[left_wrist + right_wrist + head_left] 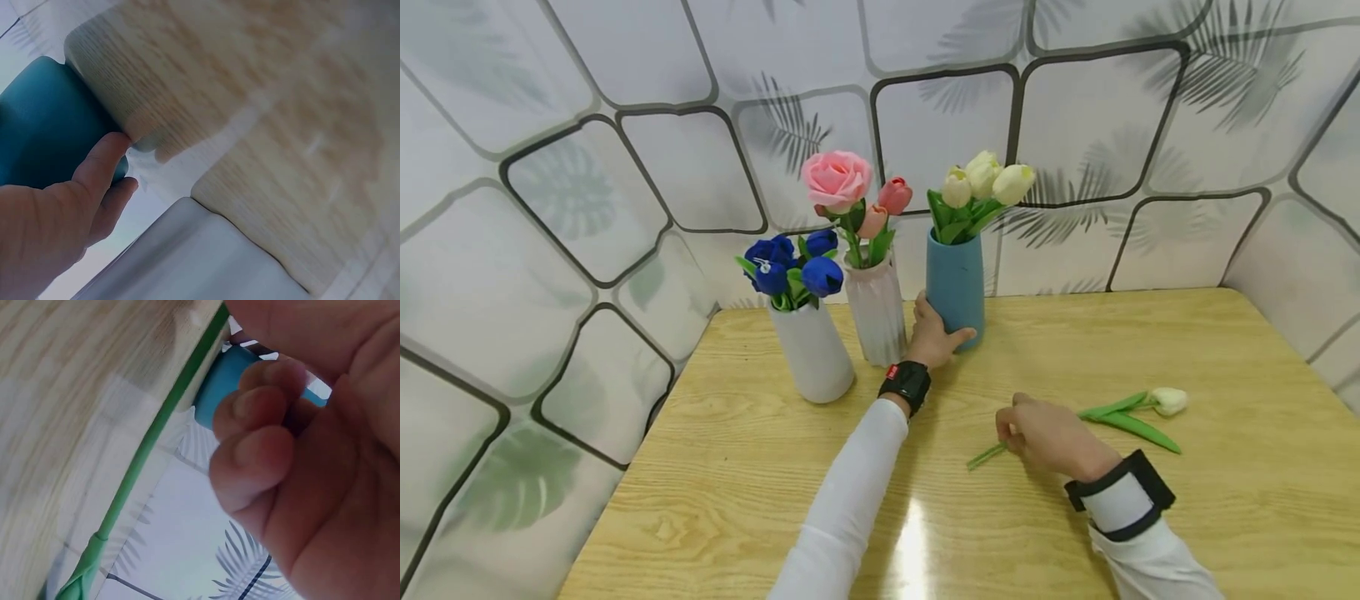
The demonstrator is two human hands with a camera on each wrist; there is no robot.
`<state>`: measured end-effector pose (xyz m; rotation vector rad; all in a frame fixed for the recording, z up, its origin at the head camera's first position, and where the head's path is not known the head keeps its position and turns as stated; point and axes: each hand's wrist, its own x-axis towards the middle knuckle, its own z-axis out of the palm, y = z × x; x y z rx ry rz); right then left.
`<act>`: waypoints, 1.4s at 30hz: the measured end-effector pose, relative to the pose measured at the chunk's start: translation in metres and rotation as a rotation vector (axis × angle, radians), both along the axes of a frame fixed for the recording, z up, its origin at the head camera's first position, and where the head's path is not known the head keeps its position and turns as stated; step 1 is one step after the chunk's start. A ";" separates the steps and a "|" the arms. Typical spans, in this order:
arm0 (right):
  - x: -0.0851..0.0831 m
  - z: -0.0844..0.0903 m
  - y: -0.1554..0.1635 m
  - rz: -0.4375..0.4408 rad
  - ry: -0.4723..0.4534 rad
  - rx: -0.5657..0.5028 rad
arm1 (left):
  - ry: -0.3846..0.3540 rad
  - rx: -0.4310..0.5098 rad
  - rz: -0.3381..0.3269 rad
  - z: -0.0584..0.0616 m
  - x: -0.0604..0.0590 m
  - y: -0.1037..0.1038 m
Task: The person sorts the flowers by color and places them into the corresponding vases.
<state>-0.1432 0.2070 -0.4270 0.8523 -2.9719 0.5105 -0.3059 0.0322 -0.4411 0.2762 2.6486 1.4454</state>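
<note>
The left hand [934, 336] grasps the blue vase [956, 287], which stands at the far side of the bench [1225, 517]. The right hand [1048, 435] pinches the green stem of a white tulip [1168, 401] lying on the bench, near right.

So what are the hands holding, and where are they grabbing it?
The left hand grips the blue vase round its lower body. The right hand pinches the white tulip by its green stem, near the bottom end.
</note>
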 end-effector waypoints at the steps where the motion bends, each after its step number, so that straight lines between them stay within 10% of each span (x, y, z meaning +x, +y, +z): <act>1: -0.001 0.000 0.000 -0.010 0.009 0.001 | 0.001 0.002 -0.002 0.000 0.000 0.000; 25: -0.012 -0.002 0.004 -0.144 0.051 -0.054 | 0.013 -0.012 0.011 0.001 0.000 0.000; 34: -0.015 -0.009 -0.013 -0.358 -0.408 -0.595 | 0.028 -0.020 0.022 0.002 0.002 0.001; 42: -0.017 -0.023 -0.021 -0.542 -0.527 -0.990 | 0.016 -0.017 0.025 0.002 0.001 0.002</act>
